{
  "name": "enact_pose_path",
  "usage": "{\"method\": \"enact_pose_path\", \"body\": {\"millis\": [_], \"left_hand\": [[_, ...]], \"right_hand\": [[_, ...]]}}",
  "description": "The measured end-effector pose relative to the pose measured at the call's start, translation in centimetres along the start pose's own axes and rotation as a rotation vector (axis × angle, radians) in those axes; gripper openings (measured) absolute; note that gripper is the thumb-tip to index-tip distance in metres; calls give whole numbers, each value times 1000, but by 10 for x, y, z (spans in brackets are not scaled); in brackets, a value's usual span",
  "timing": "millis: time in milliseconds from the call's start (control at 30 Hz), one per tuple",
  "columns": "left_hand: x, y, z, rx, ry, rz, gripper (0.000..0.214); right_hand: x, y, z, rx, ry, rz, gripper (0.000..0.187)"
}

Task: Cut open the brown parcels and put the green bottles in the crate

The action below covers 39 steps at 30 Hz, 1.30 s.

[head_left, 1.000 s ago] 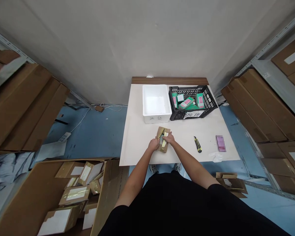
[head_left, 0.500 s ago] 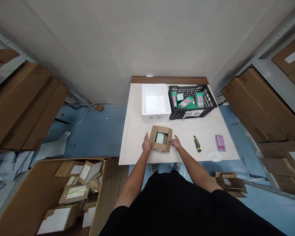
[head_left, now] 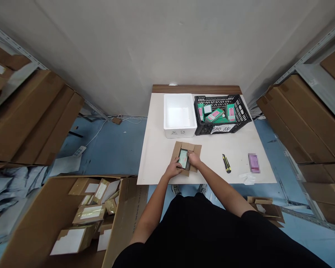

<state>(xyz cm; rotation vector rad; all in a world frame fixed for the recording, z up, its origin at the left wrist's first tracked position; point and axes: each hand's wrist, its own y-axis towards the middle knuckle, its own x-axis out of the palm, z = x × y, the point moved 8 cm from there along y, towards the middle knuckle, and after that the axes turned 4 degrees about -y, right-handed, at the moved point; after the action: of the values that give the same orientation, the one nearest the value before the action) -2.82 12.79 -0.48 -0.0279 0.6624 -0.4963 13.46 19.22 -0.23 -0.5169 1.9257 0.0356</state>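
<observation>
A small brown cardboard box (head_left: pixel 185 149) lies with its flaps spread on the white table (head_left: pixel 156 156), near the front edge. Inside it shows a green packet (head_left: pixel 182 159). My left hand (head_left: pixel 174 168) grips the box's near left corner, fingers curled on the edge. My right hand (head_left: pixel 194 159) reaches into the box and its fingers close on the green packet from the right.
A white foam box (head_left: pixel 179 115) and a black plastic crate (head_left: pixel 222 114) with several green packets stand at the back. A yellow-black utility knife (head_left: pixel 226 163) lies to the right. A big carton (head_left: pixel 69 219) of small parcels stands on the floor at left. Shelves of cartons line both sides.
The box's flaps were pulled apart, exposing the green packet. Both hands then came in from the sides: the right into the box onto the packet, the left to the near corner.
</observation>
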Motion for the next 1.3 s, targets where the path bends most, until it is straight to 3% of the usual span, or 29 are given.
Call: {"method": "enact_pose_path", "body": {"millis": [67, 133, 300, 400, 567, 700, 833, 933, 1167, 1300], "left_hand": [[4, -7, -2, 19, 17, -16, 43], [9, -12, -3, 20, 36, -14, 51], [22, -14, 6, 24, 103, 14, 33], [23, -16, 13, 19, 154, 93, 22], [14, -24, 14, -20, 236, 227, 6], [6, -38, 9, -16, 259, 245, 7], [4, -48, 4, -26, 263, 258, 5], [9, -48, 6, -34, 257, 246, 7], [13, -47, 10, -44, 237, 241, 8], [14, -49, 7, -39, 193, 236, 8]], "right_hand": [[1, 2, 0, 15, 41, 30, 57], [-3, 2, 2, 15, 99, 89, 68], [-26, 15, 26, 124, 222, 124, 88], [-41, 29, 38, 201, 256, 109, 91], [-52, 37, 25, 167, 242, 152, 84], [-35, 25, -4, 90, 196, 187, 66], [9, 24, -38, 16, 166, -1, 63], [31, 35, -49, 47, 111, -102, 69], [39, 64, -38, 195, 78, -168, 83], [36, 65, -37, 179, 80, -92, 78]]}}
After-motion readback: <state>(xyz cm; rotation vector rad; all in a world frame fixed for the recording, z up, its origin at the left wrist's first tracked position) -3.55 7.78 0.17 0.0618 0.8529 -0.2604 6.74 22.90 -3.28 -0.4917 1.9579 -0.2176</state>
